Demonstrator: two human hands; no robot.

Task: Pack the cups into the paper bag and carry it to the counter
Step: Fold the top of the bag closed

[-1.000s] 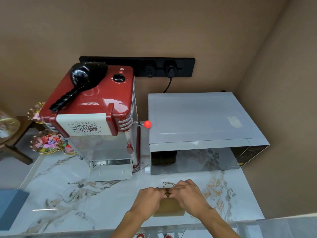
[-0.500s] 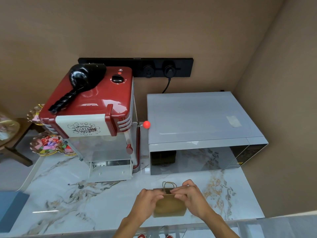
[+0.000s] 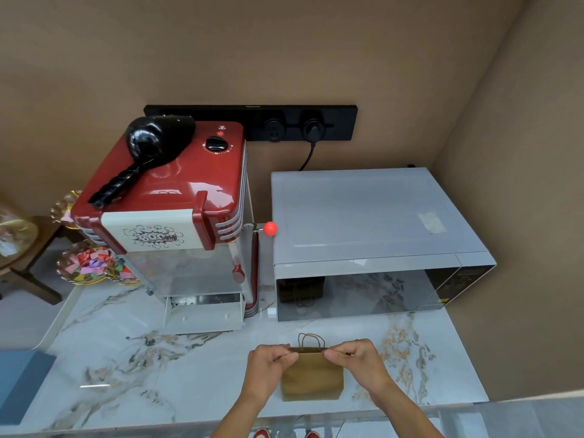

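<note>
From my remote seat I noted the brown paper bag standing upright on the marble counter, near its front edge, in front of the microwave. The left hand pinched the bag's top rim at its left corner; the right hand pinched the rim at the right corner, fingers pressed together on the paper. The twisted handles stood up between the two hands. I could not tell what lay inside the bag. A red popcorn machine sat left of the microwave, a black hair dryer resting on its top.
</note>
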